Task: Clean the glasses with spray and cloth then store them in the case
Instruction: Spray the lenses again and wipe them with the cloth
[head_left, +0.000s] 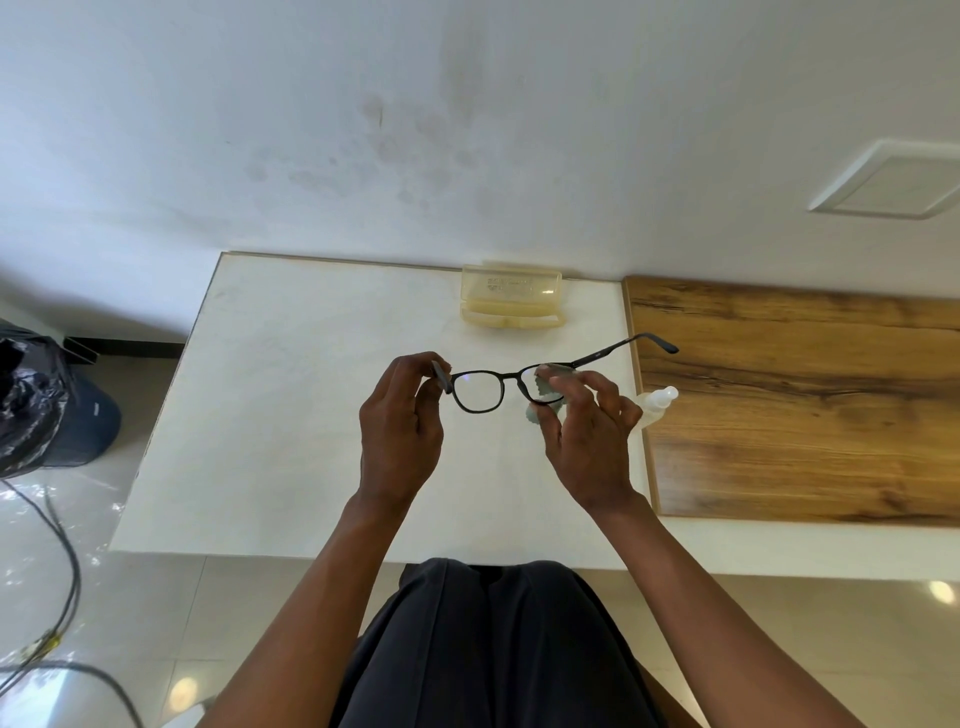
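My left hand (400, 431) pinches hinge end of black thin-rimmed glasses (488, 389); my right hand (587, 431) pinches grey cloth (545, 395) over right lens. Frame's long axis spans hand to hand. Translucent yellow case (511, 296), open, lies beyond, nearer right hand.

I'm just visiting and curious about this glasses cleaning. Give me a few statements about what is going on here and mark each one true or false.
1. The left hand holds the glasses at one end of the frame. True.
2. The right hand presses a cloth on one lens. True.
3. The glasses already lie inside the case. False: they are held above the white table, and the case sits apart at the table's far edge.
4. The spray bottle is held in the right hand. False: it lies on the table, beside that hand.
5. Both temple arms are folded shut. False: at least one arm sticks out, unfolded.
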